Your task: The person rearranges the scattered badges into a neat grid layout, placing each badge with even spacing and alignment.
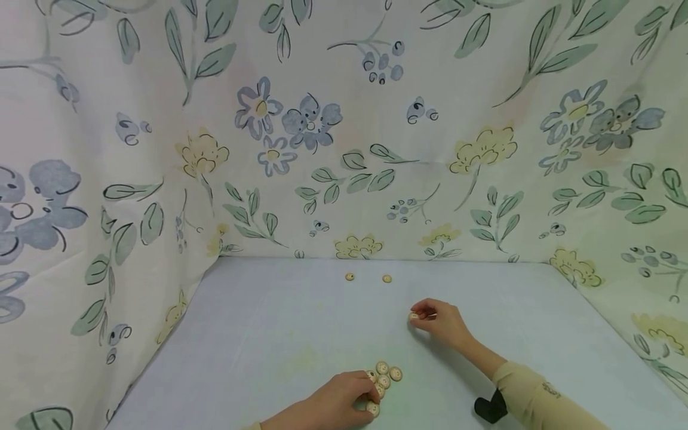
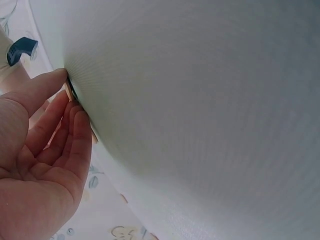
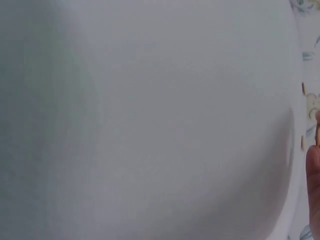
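Note:
In the head view my right hand (image 1: 443,324) pinches a small round wooden disc (image 1: 413,316) between thumb and fingertips, over the right middle of the table. At the right wrist view's edge, only part of that hand (image 3: 314,175) shows, with a sliver of disc. Near the front, my left hand (image 1: 341,399) pinches another wooden disc (image 1: 372,408) with thumb and finger; the left wrist view shows this disc (image 2: 69,91) edge-on. A cluster of several similar discs (image 1: 383,368) with dark marks lies beside the left fingertips, partly covered by them.
Two more discs lie apart at the table's back, a left one (image 1: 350,276) and a right one (image 1: 387,279). The pale table (image 1: 258,322) is enclosed by a flower-print cloth (image 1: 333,197) at the back and sides. A dark strap (image 1: 490,408) sits by the right sleeve.

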### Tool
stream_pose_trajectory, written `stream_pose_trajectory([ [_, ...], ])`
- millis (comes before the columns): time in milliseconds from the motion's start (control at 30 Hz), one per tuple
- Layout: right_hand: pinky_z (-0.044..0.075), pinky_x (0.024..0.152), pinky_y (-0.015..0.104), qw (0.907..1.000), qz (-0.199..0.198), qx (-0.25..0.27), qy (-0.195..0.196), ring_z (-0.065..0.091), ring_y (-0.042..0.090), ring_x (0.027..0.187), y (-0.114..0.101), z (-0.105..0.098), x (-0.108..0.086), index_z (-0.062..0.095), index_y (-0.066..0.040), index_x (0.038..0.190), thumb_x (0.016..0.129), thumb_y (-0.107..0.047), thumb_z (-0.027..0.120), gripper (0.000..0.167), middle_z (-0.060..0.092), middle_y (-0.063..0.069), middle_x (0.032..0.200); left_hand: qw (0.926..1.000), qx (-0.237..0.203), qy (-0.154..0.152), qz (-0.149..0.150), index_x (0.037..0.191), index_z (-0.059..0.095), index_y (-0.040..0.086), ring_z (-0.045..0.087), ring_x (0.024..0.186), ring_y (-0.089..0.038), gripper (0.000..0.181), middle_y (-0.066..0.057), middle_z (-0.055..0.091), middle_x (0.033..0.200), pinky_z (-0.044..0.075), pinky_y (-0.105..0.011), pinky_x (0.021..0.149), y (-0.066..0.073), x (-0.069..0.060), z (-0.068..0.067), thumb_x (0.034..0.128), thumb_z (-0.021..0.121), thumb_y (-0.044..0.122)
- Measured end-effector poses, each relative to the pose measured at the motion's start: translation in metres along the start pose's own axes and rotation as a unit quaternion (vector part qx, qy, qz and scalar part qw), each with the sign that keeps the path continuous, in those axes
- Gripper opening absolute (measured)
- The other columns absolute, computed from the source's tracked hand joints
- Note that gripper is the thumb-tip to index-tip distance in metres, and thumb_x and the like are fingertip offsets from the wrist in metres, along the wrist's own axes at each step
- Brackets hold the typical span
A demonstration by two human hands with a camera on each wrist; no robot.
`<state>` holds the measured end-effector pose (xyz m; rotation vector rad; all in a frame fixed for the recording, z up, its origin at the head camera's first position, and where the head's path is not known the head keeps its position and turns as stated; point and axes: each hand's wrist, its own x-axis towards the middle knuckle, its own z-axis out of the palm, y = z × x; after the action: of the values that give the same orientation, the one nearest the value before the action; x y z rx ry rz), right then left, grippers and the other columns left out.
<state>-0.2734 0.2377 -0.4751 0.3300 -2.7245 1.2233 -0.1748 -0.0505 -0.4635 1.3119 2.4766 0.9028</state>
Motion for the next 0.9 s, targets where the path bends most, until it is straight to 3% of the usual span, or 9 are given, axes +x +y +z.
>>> stream_pose_trajectory([
  [400, 0.051, 0.068, 0.024, 0.9997, 0.011, 0.003, 0.019, 0.062, 0.014, 0.079, 0.010, -0.003, 0.014, 0.071, -0.008, 0.096, 0.080, -0.015, 0.081, 0.019, 0.066, -0.002, 0.083, 0.9999, 0.002, 0.011, 0.010, 0.093, 0.070, 0.015, 0.047, 0.076, 0.006, 0.011, 0.014, 0.056, 0.089, 0.041, -0.010, 0.068, -0.001, -0.001, 0.000, 0.0832, 0.073, 0.010],
  [900, 0.049, 0.064, 0.024, 0.9987, 0.029, -0.002, 0.042, 0.061, 0.016, 0.079, 0.015, -0.006, 0.030, 0.070, -0.006, 0.098, 0.080, -0.014, 0.080, 0.021, 0.066, 0.001, 0.084, 1.0000, -0.008, -0.004, 0.001, 0.096, 0.070, 0.014, 0.048, 0.079, 0.007, 0.011, 0.015, 0.056, 0.091, 0.042, -0.011, 0.070, -0.001, 0.000, -0.001, 0.0855, 0.072, 0.012],
])
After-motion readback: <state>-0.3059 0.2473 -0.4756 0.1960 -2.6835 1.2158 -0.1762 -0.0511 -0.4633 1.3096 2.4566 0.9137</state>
